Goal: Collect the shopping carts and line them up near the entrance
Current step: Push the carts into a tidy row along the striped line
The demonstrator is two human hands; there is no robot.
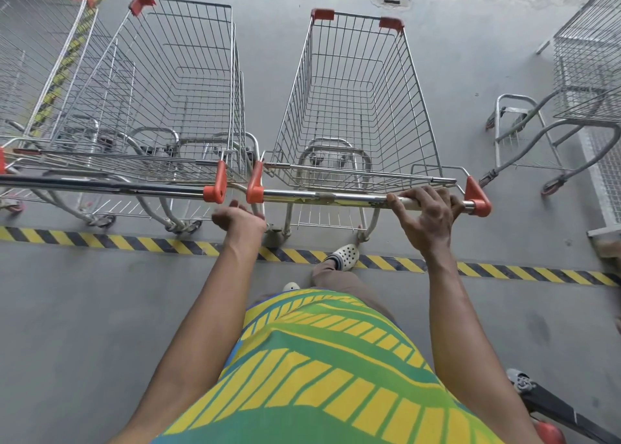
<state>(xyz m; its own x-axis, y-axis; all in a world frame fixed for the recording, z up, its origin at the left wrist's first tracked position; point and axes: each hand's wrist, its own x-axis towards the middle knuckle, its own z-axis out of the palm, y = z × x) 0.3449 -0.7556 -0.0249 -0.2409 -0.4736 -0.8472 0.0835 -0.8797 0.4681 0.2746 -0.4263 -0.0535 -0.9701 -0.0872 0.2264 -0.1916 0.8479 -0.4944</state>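
The green-and-yellow shirt [319, 359] fills the bottom of the view, and both bare arms reach forward from it. On the striped floor line [100, 242], one pale shoe [346, 257] is planted mid-step. Just beyond the line, the right hand [425, 215] wraps its fingers over the handle bar [336, 197] of the cart in hand [353, 107], gripping near the bar's right end. The left hand [238, 220] hangs loosely curled just under the bar's left end and holds nothing. This cart stands wholly past the line with its rear wheels just beyond it, nose pointing away. To its left along the line is the neighbouring cart [174, 90], and the red end brackets of the two handles are almost touching. A third cart [33, 57] stands further left, and a stray cart [588, 57] sits well beyond the line on the right. The risk looks plain: a one-handed push from the right end would likely swing the nose left into the neighbouring cart and spoil the row. The idle left hand sits right by the narrow gap between the brackets, where its fingers could get pinched if the two handles close together.
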